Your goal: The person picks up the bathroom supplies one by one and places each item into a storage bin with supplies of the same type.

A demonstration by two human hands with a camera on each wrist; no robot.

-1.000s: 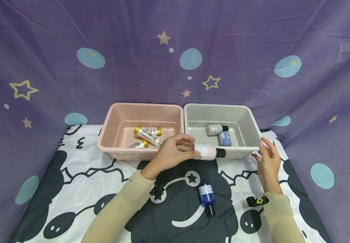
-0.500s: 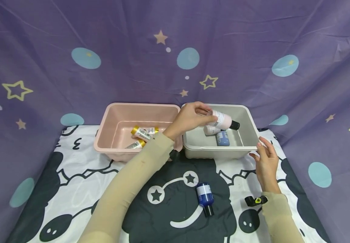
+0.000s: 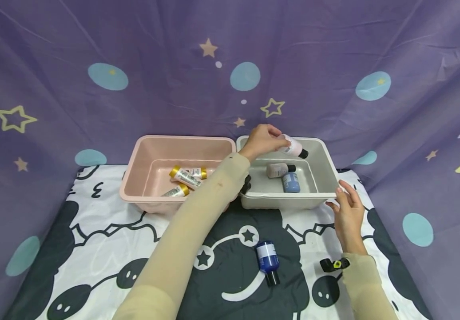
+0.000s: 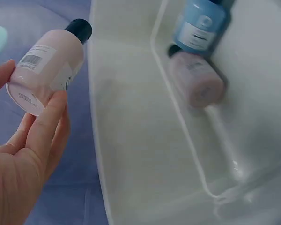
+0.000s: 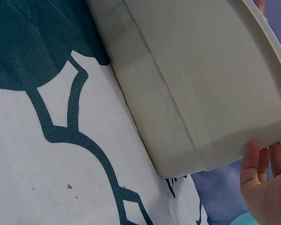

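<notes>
the left hand pinches a pale pink bottle over the grey bin's far rim — released here, it could tip outside or knock the two bottles inside. the right hand rests against the bin's near corner, fingers relaxed.

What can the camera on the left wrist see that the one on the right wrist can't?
Only the left wrist view shows the left hand gripping the pale pink plastic bottle with a black cap, plus a light blue bottle and a second pink bottle lying inside the bin. Only the right wrist view shows the black-and-white patterned cloth and the right hand by the bin's corner. Both show the grey plastic bin, one from inside, the other from outside.
</notes>
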